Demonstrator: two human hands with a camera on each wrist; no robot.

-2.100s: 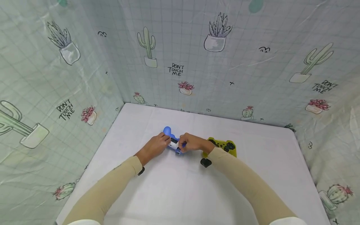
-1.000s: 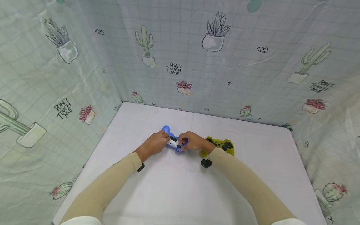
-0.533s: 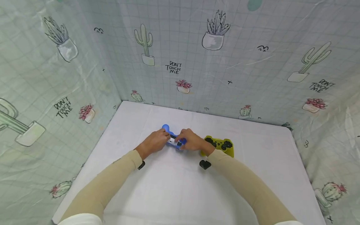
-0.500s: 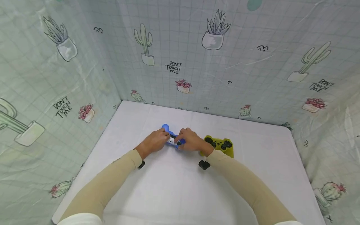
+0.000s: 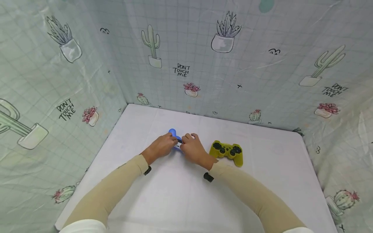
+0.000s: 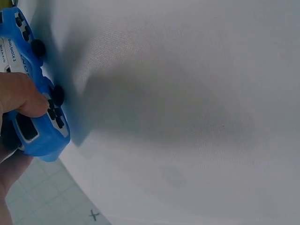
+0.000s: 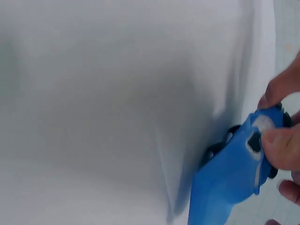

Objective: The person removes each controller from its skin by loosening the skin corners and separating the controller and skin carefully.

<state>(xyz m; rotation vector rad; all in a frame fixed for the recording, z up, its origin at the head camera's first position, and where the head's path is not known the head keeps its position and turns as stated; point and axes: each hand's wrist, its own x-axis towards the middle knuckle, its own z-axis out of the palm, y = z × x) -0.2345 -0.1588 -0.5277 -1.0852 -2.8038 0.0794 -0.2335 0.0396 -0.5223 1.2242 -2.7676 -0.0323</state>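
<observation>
Both hands hold a blue game controller (image 5: 172, 132) at the left-centre of the white table in the head view. My left hand (image 5: 163, 147) grips its left part. In the left wrist view the thumb (image 6: 21, 96) presses near the black buttons, beside a white printed panel and two black thumbsticks. My right hand (image 5: 193, 149) grips the other end and hides most of it from above. In the right wrist view the right thumb (image 7: 283, 147) lies beside a dark spot in a pale patch, with more fingers around the end. A blue handle (image 7: 220, 183) sticks out below.
A yellow controller (image 5: 227, 152) with black buttons and sticks lies on the white table (image 5: 175, 197), just right of my right wrist. Small black wrist cameras (image 5: 208, 177) hang under the wrists. A curtain printed with cacti (image 5: 186, 48) rises behind and at both sides.
My right hand has shifted from pinching at the controller's right end to wrapping over it. Its forearm has moved so the yellow controller shows whole. My left hand keeps its hold.
</observation>
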